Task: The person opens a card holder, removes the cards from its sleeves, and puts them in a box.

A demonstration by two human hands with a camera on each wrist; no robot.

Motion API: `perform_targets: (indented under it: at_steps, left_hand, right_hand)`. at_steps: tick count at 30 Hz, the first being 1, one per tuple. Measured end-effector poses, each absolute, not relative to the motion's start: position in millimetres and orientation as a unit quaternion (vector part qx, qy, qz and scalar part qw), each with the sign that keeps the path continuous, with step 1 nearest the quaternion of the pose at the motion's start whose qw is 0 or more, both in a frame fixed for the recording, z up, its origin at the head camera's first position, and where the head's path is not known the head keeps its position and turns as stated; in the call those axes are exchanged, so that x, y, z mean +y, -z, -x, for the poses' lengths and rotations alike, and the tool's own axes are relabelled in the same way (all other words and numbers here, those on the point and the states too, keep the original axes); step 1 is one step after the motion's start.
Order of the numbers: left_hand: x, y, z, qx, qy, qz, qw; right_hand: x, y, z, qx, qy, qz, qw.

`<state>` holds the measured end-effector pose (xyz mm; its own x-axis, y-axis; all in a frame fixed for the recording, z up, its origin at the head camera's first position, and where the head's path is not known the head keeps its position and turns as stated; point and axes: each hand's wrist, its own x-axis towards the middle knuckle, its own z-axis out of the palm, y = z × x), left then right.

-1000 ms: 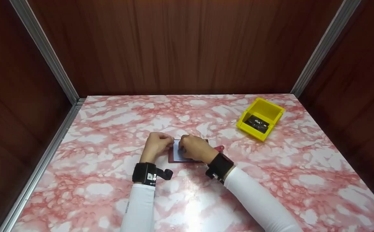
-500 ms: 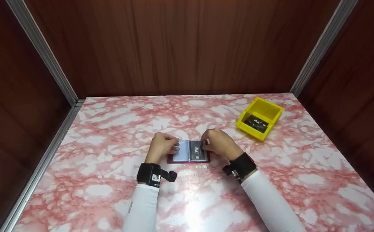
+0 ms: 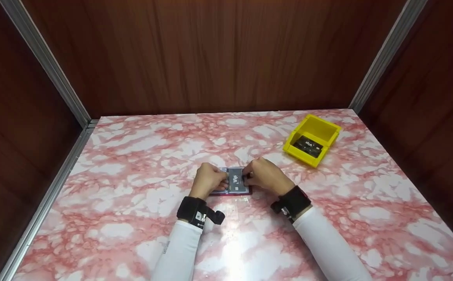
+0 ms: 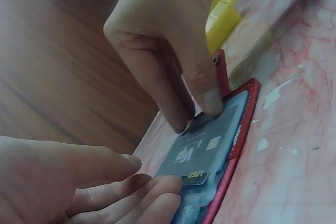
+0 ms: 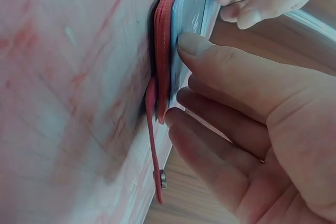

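A red card holder (image 4: 250, 106) lies unfolded on the table, with clear plastic sleeves inside. In its right-hand sleeve sits a dark card (image 3: 234, 180) marked "Vip". My right hand (image 3: 267, 175) pinches the card's right edge between thumb and fingers; the right wrist view has the thumb (image 5: 194, 44) on top of the sleeve. My left hand (image 3: 209, 180) covers much of the left page, its fingers loosely extended and their tips close to the card's left end near the spine. A red strap (image 5: 153, 150) with a metal snap sticks out from the holder's right side.
An open yellow bin (image 3: 322, 130) stands at the back right of the table, with black cards (image 3: 308, 146) inside. The pink-and-white marbled table (image 3: 140, 156) is enclosed by brown wood-grain panels (image 3: 210, 58) at the back and sides.
My right hand has shifted from over the holder to its right side, uncovering the card. My left hand has moved rightward across the left page to the spine.
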<state>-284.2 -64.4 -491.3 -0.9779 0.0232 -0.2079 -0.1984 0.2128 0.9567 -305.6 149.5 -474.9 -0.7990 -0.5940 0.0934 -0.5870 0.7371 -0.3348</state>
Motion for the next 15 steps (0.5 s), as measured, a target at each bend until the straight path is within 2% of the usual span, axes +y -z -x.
perform_targets:
  at_steps: [9,15]
  left_hand:
    - [-62.9,498.0,282.6,0.782,-0.615,0.067,0.075]
    - [-64.0,496.7,284.9,0.801,-0.59,0.084,0.048]
  right_hand:
    - [148.9,474.1,304.9,0.93,0.168,0.325,0.018]
    - [148.9,476.4,305.7,0.928,0.175,0.329,0.023]
